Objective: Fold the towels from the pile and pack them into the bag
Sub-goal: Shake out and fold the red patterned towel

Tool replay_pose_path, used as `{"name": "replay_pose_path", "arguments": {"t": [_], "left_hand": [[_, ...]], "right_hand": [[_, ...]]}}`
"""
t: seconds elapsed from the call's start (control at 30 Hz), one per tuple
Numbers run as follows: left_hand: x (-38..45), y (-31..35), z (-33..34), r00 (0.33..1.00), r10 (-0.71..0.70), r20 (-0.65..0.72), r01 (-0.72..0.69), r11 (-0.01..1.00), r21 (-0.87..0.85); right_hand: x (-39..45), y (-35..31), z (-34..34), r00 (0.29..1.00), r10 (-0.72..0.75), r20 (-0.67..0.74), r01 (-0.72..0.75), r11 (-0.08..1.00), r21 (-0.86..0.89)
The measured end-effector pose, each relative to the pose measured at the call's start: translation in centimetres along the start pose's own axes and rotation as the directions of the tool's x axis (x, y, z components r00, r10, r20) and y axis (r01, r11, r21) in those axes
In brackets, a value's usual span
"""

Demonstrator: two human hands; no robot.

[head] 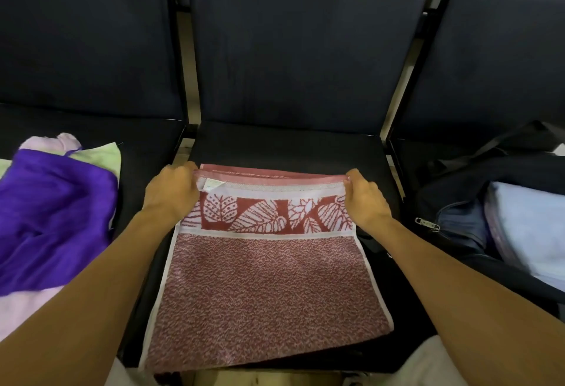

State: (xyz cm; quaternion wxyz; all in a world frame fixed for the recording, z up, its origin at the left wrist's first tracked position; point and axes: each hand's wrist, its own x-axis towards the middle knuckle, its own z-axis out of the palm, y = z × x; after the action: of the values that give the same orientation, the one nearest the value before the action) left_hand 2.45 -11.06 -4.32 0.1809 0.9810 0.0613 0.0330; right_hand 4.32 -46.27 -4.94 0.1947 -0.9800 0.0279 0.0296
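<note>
A red and white towel with a leaf-patterned band lies folded on the middle dark seat, its far edge doubled over. The left hand pinches the far left corner and the right hand pinches the far right corner, fingers curled round the hem. A pile of purple, pink and green towels lies on the left seat, and an open dark bag holding a pale blue towel sits on the right seat.

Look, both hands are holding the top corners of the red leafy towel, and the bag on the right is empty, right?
Not quite. The bag on the right is not empty: the head view shows a pale blue towel inside it. The rest holds: the left hand and right hand pinch the red leafy towel at its far corners.
</note>
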Motion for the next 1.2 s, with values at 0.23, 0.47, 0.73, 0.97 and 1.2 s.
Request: {"name": "replay_pose_path", "arguments": {"t": [0.23,0.47,0.73,0.97,1.2], "left_hand": [[1.6,-0.7,2.2,0.963,0.263,0.050,-0.255,0.957,-0.136],[3.3,-0.4,2.6,0.999,0.045,0.003,-0.044,0.986,-0.161],[4.2,0.0,3.7,0.996,0.013,-0.083,-0.022,0.993,-0.117],[4.2,0.4,2.4,0.998,0.062,0.018,-0.063,0.996,0.063],[4.2,-0.1,1.1,0.997,0.011,0.082,-0.010,1.000,-0.015]], "right_hand": [[0.9,-0.5,1.5,0.997,-0.055,0.056,0.052,0.997,0.056],[1.4,0.0,0.7,0.994,0.106,-0.041,-0.093,0.966,0.241],[2.3,0.6,1.7,0.997,0.009,-0.080,0.001,0.992,0.125],[2.0,0.5,1.4,0.998,-0.033,0.058,0.038,0.996,-0.076],[1.9,-0.5,0.7,0.990,-0.127,0.069,0.131,0.989,-0.068]]}}
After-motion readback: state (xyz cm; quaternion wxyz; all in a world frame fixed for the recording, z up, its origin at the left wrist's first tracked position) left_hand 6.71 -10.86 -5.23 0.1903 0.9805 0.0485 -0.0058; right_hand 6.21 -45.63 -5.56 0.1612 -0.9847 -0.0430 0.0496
